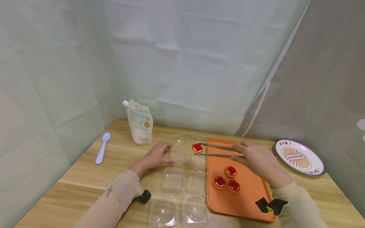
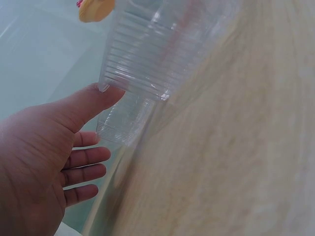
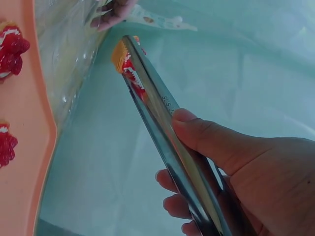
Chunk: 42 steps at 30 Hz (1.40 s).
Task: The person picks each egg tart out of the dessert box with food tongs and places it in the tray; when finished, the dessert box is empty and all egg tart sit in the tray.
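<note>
My right hand (image 1: 258,160) grips metal tongs (image 1: 219,147). Between their tips is a small tart (image 1: 197,148) with red topping and white cream, held over the back part of the clear plastic containers (image 1: 178,157). In the left wrist view the thumb of my left hand (image 2: 44,142) touches the ribbed wall of a clear container (image 2: 142,64), with the other fingers loosely extended beside it. Several similar tarts (image 1: 219,182) lie on the orange tray (image 1: 251,196), just right of the containers.
A spouted pouch (image 1: 141,123) stands at the back left, and a pale blue spoon (image 1: 102,150) lies left of it. To the right of the tray is a patterned plate (image 1: 299,156). More lidded clear containers (image 1: 163,210) lie near the front. Fabric sheets (image 1: 199,63) hang behind the table.
</note>
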{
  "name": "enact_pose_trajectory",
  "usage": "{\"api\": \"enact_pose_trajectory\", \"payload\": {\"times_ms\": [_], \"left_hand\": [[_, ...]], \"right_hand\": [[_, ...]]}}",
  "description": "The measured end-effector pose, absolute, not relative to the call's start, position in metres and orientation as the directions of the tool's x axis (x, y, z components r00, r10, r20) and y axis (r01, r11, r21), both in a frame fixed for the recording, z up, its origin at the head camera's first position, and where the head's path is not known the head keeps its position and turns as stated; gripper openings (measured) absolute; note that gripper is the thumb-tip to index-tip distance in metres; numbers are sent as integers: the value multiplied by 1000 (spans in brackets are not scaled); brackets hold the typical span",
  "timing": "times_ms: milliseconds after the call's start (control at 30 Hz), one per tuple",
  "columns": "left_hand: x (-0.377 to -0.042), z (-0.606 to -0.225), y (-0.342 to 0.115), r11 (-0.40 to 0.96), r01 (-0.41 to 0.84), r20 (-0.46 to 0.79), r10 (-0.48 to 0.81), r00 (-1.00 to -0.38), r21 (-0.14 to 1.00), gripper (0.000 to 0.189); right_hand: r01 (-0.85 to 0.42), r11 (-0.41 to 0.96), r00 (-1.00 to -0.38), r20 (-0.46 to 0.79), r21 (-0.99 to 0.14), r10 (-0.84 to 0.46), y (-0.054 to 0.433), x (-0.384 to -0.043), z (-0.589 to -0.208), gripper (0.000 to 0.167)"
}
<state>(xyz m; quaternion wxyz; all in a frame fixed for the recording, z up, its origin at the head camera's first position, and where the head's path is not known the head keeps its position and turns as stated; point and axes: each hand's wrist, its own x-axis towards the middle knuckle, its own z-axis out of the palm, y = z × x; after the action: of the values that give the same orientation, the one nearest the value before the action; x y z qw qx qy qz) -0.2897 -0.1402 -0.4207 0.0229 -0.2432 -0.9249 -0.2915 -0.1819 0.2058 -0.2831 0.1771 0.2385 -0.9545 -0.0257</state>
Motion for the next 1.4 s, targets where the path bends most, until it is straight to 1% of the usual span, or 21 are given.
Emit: {"api": "enact_pose_trajectory", "payload": {"times_ms": [533, 767, 1100, 1400], "left_hand": [[-290, -421, -140, 709, 456, 181, 431, -884, 537, 72], [-287, -419, -140, 702, 453, 181, 429, -885, 549, 72], [-289, -422, -141, 703, 464, 189, 436, -880, 539, 72], [-288, -421, -140, 694, 450, 178, 430, -885, 563, 71]], "right_hand": [[-417, 896, -833, 332, 152, -443, 235, -170, -282, 32], [-399, 908, -847, 327, 128, -418, 244, -165, -287, 31], [-402, 908, -848, 327, 115, -417, 256, -159, -305, 30], [-379, 919, -867, 306, 107, -393, 264, -154, -322, 29]]}}
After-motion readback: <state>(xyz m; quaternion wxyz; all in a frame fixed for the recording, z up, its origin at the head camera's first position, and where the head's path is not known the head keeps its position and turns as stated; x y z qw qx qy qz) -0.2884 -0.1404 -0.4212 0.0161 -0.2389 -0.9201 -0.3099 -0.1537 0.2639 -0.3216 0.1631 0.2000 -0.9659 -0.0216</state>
